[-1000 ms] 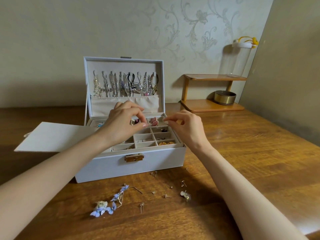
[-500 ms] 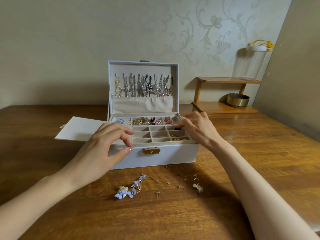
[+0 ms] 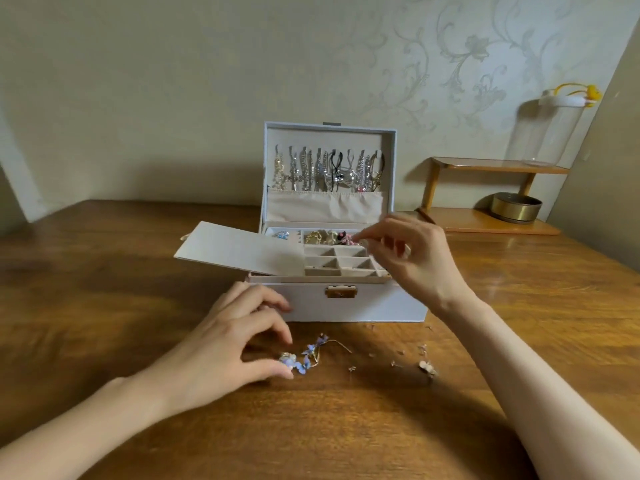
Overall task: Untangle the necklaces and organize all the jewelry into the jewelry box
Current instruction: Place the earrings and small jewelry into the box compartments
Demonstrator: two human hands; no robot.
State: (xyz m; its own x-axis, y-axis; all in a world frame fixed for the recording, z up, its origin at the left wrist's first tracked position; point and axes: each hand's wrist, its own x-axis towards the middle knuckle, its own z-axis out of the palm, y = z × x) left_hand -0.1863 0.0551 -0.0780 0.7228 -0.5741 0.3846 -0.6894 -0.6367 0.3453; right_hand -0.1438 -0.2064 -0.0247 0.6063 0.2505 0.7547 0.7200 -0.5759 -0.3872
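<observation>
The box [image 3: 363,306] is set square in the middle of the tabletop [image 3: 138,271] with its lid [image 3: 329,133] propped upright, so that the necklaces [image 3: 325,171] can be hung side by side on the hooks inside and kept apart. The tray [image 3: 332,261] is left exposed on its right side for small pieces, while a pale flap [image 3: 239,249] is laid across its left side and juts out past the box wall. What lies beneath the flap is hidden. The left hand [image 3: 228,348] is lowered to the tabletop just in front of the box. Its fingers [image 3: 266,301] are bent into a released, open pinch around the pale end of the blue flower piece [image 3: 304,358], probably so that it can be lifted next. Whether the thumb touches the piece cannot be told. The right hand [image 3: 419,261] is held over the right of the tray, its fingers [image 3: 377,232] drawn tip to tip beside the back row, where gold and pink pieces are already sorted. Whether something tiny is pinched there cannot be made out. The front right compartments are covered by that hand. Loose studs [image 3: 394,364] and a pale earring [image 3: 427,368] are scattered on the tabletop to the right of the flower piece, too small and blurred to be counted. The forearms are cut off by the lower edge.
</observation>
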